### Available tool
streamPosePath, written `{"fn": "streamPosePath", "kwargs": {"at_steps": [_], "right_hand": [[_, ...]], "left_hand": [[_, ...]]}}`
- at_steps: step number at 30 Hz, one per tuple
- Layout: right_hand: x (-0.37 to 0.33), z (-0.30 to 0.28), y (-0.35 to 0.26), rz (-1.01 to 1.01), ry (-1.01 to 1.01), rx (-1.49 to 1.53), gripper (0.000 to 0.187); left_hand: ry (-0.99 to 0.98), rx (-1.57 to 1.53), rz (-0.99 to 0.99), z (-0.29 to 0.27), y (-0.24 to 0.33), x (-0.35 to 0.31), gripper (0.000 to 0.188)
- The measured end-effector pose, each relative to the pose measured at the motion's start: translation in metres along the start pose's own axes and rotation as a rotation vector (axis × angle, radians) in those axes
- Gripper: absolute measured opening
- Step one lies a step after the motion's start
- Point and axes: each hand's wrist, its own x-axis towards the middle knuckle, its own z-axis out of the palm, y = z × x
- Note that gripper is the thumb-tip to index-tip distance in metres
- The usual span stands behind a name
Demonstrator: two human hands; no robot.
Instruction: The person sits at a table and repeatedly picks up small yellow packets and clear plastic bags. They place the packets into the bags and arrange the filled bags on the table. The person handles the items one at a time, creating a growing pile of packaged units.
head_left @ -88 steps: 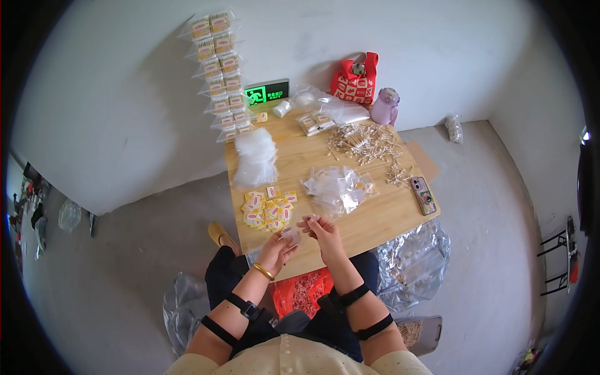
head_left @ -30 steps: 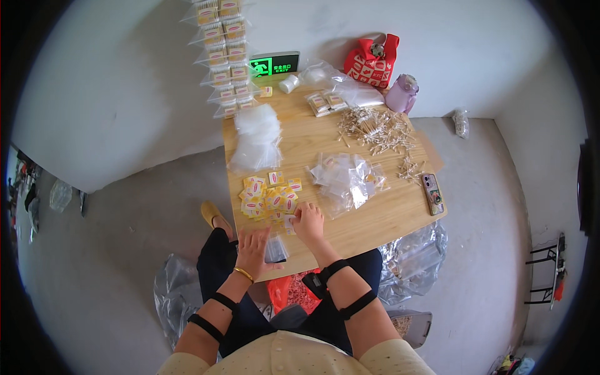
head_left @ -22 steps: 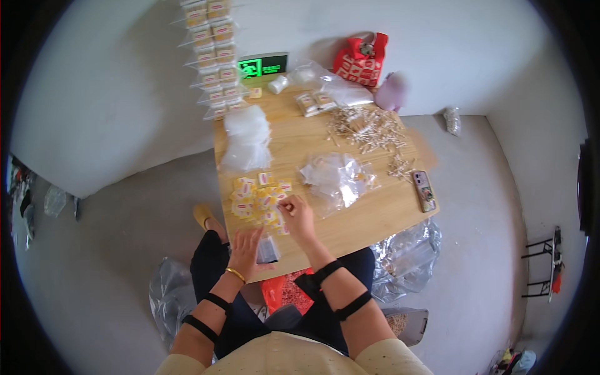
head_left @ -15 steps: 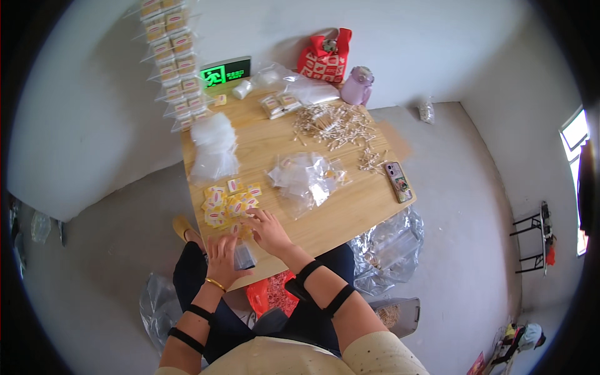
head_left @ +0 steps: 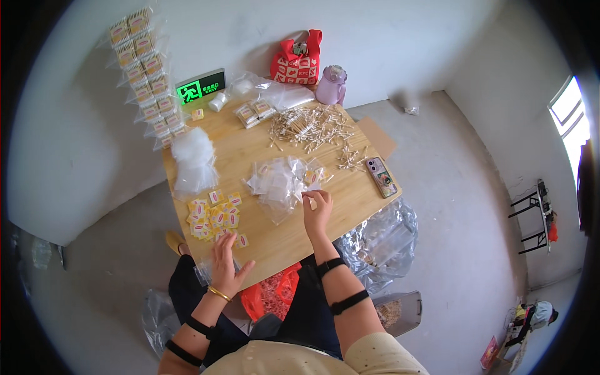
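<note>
My right hand (head_left: 317, 211) is at the right edge of a loose pile of small clear plastic bags (head_left: 278, 181), its fingers pinched on a bag's edge. The fingers partly hide what they grip. Beside the front left table edge, my left hand (head_left: 226, 265) is open, thumb spread away from the fingers, holding nothing. Just beyond its fingertips lies a heap of small yellow-and-white printed cards (head_left: 212, 217). A clear plastic piece (head_left: 204, 272) shows at the table edge by the left hand, mostly covered.
Loose cotton swabs (head_left: 309, 128) lie in a heap at the back of the wooden table (head_left: 262, 240). A phone (head_left: 381, 177), purple jug (head_left: 331, 85), red bag (head_left: 296, 59), stacked clear bags (head_left: 194, 164) and filled packs (head_left: 253, 114) surround them. A tall stack of packs (head_left: 145, 81) stands back left.
My right hand has moved right from the cards to the plastic bags and pinched there. My left hand has turned slightly and opened at the table edge. The whole view has shifted a little.
</note>
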Motion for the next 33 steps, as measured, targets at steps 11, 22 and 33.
{"fn": "streamPosePath", "kwargs": {"at_steps": [11, 22, 33], "right_hand": [[-0.094, -0.058, -0.114, -0.337, -0.68, 0.212, 0.017], [-0.114, -0.042, -0.086, -0.67, -0.838, 0.194, 0.016], [-0.025, -0.02, 0.015, -0.394, -0.418, -0.389, 0.028]], "left_hand": [[-0.147, -1.464, -0.822, 0.019, 0.019, 0.021, 0.036], [0.169, -0.481, -0.576, -0.015, -0.052, -0.064, 0.029], [0.275, -0.38, -0.641, 0.02, -0.106, -0.098, 0.035]]}}
